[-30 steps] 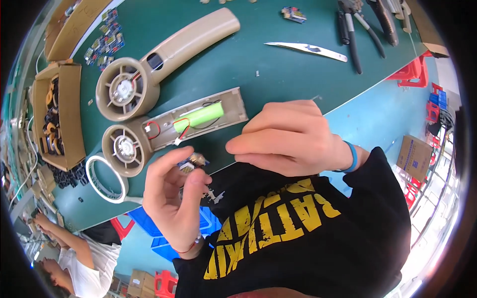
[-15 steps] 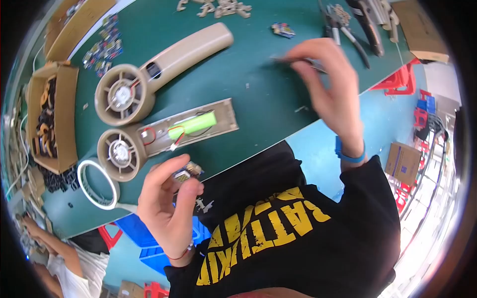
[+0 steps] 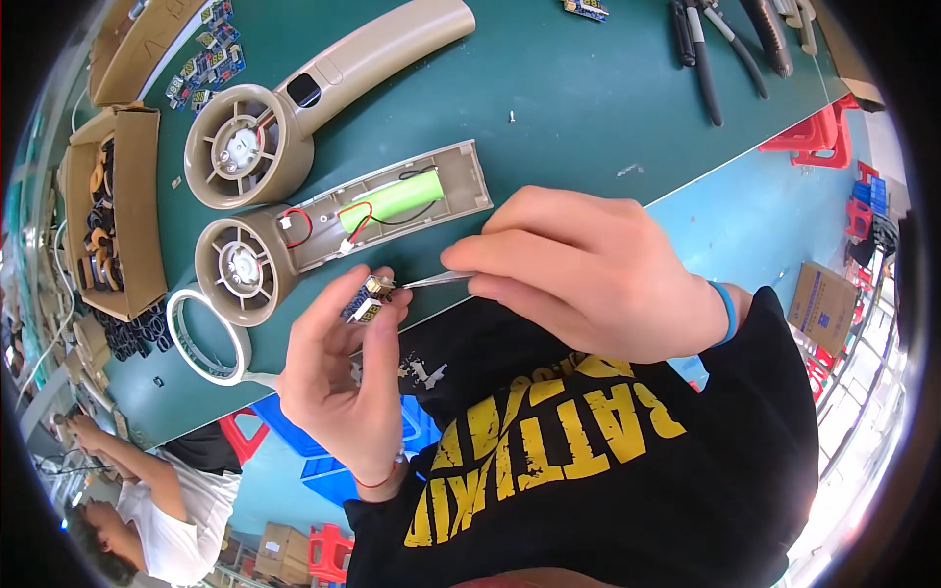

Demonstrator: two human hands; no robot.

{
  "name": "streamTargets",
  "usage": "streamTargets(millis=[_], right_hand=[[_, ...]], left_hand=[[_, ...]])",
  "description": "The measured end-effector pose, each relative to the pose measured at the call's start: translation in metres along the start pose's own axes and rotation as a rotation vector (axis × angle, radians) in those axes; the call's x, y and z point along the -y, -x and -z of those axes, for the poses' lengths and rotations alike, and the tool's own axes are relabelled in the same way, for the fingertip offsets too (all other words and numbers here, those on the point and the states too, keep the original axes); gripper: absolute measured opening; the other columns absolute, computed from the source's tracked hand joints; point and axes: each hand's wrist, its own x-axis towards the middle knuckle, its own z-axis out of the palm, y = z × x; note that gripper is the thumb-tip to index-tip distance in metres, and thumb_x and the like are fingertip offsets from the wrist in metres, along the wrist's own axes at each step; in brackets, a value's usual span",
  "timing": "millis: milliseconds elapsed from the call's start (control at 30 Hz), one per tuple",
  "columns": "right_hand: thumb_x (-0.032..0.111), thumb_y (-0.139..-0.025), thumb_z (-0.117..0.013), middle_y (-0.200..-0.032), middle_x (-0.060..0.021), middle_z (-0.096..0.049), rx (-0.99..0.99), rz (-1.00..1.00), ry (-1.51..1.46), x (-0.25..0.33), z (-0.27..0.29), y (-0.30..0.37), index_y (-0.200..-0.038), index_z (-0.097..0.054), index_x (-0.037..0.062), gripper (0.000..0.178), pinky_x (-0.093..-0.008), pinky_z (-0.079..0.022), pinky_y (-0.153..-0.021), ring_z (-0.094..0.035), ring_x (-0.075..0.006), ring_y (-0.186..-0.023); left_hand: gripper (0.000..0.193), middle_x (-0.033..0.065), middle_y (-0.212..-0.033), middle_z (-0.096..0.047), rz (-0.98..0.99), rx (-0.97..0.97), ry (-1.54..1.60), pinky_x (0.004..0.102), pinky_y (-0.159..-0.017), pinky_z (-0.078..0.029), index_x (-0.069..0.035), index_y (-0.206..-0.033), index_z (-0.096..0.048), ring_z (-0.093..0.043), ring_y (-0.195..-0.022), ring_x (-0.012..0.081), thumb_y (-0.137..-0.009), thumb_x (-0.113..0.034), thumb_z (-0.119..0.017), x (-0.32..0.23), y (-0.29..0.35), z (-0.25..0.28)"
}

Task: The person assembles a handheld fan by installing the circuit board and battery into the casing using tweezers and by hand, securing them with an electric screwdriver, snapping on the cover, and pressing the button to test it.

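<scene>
Between the thumb and fingers of my left hand (image 3: pixel 343 382) is a small blue circuit board (image 3: pixel 369 301) with a little digit display. My right hand (image 3: pixel 598 269) pinches metal tweezers (image 3: pixel 436 280), whose tips reach the board's edge. Just beyond my hands lies an opened beige fan housing (image 3: pixel 319 220). A green battery cell (image 3: pixel 392 200) with red and black wires and a white connector rests inside its handle. Farther off is a second beige fan housing (image 3: pixel 382 69), with a square opening in its handle.
A roll of white tape (image 3: pixel 208 338) stands left of my left hand. Cardboard boxes (image 3: pixel 137 216) of dark and orange parts line the left edge, near a pile of circuit boards (image 3: pixel 211 59). Pliers (image 3: pixel 701 59) lie far right. A co-worker (image 3: pixel 176 500) sits at lower left.
My right hand has come from the far right to my left hand, bringing the tweezers to the circuit board. The board has turned slightly, and the whole view has shifted.
</scene>
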Motion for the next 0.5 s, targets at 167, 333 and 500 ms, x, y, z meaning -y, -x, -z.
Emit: streamTargets(millis=[167,333,500], right_hand=[[0.01,-0.082,-0.07,-0.086,-0.0056,-0.054,-0.054,0.044,0.085,0.002,-0.014,0.003,-0.097,-0.059,0.008,0.018,-0.0355,-0.053,-0.057,-0.064,-0.0232,-0.076],[0.009,-0.076,-0.068,-0.088,-0.0059,-0.052,-0.032,0.071,0.143,-0.001,-0.016,0.003,-0.097,-0.058,0.0065,0.024,-0.0335,-0.054,-0.058,-0.064,-0.0218,-0.075],[0.009,-0.075,-0.069,-0.088,-0.0053,-0.052,-0.036,0.08,0.201,-0.001,-0.016,0.001,-0.095,-0.058,0.0057,0.022,-0.0307,-0.053,-0.058,-0.063,-0.0189,-0.074]], left_hand=[[0.036,0.0185,-0.104,-0.072,-0.079,-0.034,-0.093,0.0267,-0.078,-0.059,0.01,-0.12,-0.062,-0.074,-0.089,0.0226,-0.085,0.017,-0.065,0.004,0.004,0.002],[0.037,0.0169,-0.103,-0.072,-0.095,-0.055,-0.145,0.0257,-0.076,-0.059,0.009,-0.119,-0.065,-0.074,-0.088,0.0207,-0.083,0.017,-0.068,0.008,0.005,-0.002],[0.037,0.0147,-0.101,-0.073,-0.126,-0.129,-0.238,0.0256,-0.074,-0.06,0.007,-0.116,-0.068,-0.074,-0.087,0.0177,-0.08,0.016,-0.071,0.009,0.003,-0.007]])
